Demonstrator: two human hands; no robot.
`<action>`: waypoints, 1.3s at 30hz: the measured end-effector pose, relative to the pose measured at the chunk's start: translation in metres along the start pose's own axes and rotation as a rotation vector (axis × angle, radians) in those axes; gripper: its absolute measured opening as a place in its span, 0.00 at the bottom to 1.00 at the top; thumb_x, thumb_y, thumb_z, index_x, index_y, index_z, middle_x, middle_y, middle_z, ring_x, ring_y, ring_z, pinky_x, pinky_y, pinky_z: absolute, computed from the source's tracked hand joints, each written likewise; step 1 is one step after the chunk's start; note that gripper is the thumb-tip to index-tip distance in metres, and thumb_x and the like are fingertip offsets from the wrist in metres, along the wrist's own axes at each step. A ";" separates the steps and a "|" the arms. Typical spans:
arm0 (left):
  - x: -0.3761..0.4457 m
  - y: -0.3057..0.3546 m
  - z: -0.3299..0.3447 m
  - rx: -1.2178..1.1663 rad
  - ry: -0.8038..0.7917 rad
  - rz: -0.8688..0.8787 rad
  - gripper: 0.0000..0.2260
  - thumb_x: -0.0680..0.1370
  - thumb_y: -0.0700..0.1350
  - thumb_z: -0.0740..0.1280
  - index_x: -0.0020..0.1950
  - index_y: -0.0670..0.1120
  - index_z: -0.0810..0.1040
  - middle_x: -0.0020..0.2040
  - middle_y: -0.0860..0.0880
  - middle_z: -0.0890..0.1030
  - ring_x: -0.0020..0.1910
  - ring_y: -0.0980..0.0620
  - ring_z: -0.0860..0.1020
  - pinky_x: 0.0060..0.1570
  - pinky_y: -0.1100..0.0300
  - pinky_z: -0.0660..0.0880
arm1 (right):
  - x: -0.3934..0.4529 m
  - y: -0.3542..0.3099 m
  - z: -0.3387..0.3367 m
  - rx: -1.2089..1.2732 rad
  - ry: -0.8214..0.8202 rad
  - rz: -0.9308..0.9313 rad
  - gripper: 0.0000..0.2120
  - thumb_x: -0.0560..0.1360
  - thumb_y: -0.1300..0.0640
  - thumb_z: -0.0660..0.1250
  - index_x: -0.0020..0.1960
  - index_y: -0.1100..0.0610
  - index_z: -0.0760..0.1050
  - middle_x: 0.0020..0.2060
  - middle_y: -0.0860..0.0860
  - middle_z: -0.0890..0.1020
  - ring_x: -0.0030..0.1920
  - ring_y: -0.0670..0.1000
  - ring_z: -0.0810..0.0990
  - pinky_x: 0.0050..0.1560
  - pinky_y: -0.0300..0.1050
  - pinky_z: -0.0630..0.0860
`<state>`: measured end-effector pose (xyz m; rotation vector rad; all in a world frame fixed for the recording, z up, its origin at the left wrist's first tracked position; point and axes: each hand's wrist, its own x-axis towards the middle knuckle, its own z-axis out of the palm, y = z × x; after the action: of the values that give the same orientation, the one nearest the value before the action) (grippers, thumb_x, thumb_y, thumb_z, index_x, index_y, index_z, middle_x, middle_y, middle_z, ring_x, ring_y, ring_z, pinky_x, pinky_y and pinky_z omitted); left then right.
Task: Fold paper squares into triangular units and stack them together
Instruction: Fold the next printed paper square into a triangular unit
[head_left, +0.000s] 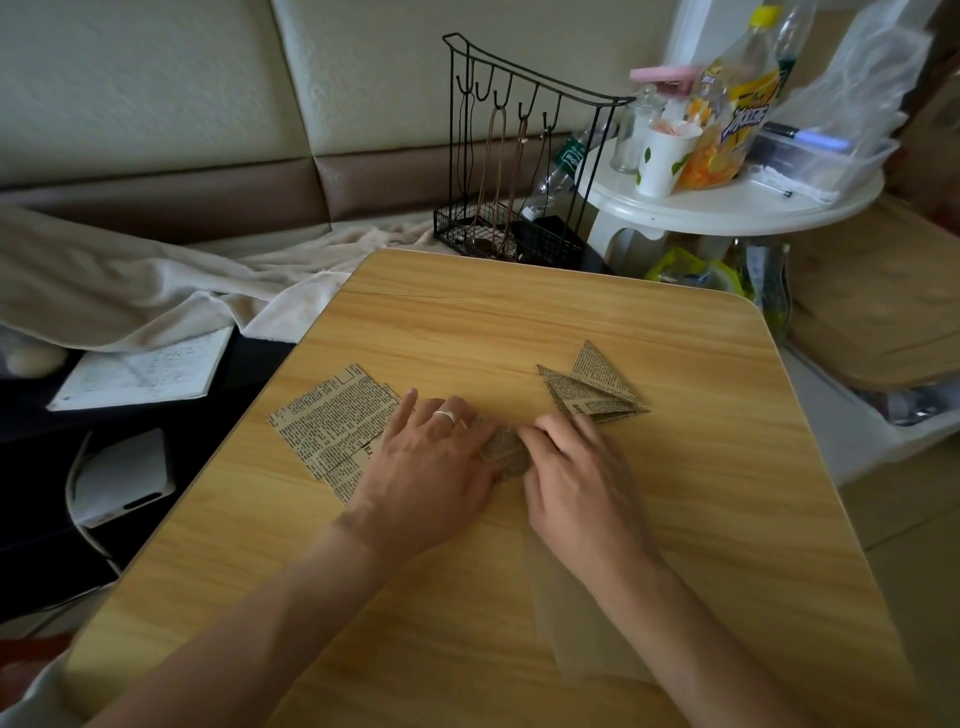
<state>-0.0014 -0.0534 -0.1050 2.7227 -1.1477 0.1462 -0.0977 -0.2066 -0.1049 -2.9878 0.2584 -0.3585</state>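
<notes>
One small sheet of newsprint-patterned paper (505, 448) lies mid-fold between two hands near the middle of the wooden surface (571, 312), most of it hidden under the fingers. The left hand (434, 457), a ring on one finger, lies flat with its fingers fairly straight, pressing the sheet's left side down; the right hand (574, 467) curls its fingers over the sheet's right edge, apparently pinching or creasing a fold, though the exact grip is hidden. The paper looks thin, light and limp: it should crease sharply under a fingertip, slide easily on the smooth wood and tear if dragged, so it is best held flat with one hand while the other takes a corner or edge. Left of the hands, toward the surface's left edge, a small pile of unfolded squares (332, 418) waits, partly under the left hand. Just beyond the right hand, toward the right edge, finished triangular units (597, 387) sit nested together. A translucent sheet (576, 613) lies under the right forearm near the front edge. Past the far edge stand a black wire rack (519, 156) and a white round side table (727, 202) crowded with bottles and cups.
</notes>
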 end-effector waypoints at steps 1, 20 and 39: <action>-0.001 0.001 0.000 0.003 0.001 -0.005 0.24 0.81 0.60 0.60 0.77 0.57 0.69 0.72 0.53 0.72 0.74 0.50 0.67 0.81 0.47 0.47 | -0.001 0.002 0.000 -0.008 0.007 0.007 0.16 0.78 0.57 0.59 0.62 0.54 0.79 0.55 0.49 0.77 0.58 0.55 0.76 0.56 0.53 0.74; -0.009 0.004 -0.004 0.029 0.026 -0.093 0.29 0.79 0.66 0.59 0.75 0.52 0.73 0.71 0.53 0.75 0.74 0.49 0.68 0.79 0.43 0.53 | -0.016 0.012 0.002 -0.100 0.130 0.085 0.12 0.74 0.59 0.66 0.56 0.57 0.83 0.50 0.52 0.81 0.51 0.58 0.79 0.48 0.55 0.76; -0.006 0.001 -0.002 -0.147 0.010 -0.049 0.26 0.79 0.58 0.68 0.75 0.48 0.74 0.73 0.50 0.74 0.72 0.49 0.73 0.77 0.53 0.61 | -0.007 0.009 0.007 -0.073 0.113 0.007 0.13 0.75 0.58 0.64 0.57 0.56 0.81 0.51 0.51 0.79 0.54 0.56 0.78 0.51 0.54 0.76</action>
<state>-0.0065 -0.0499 -0.1043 2.6159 -1.0440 0.0653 -0.1038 -0.2132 -0.1140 -3.0410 0.2986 -0.5297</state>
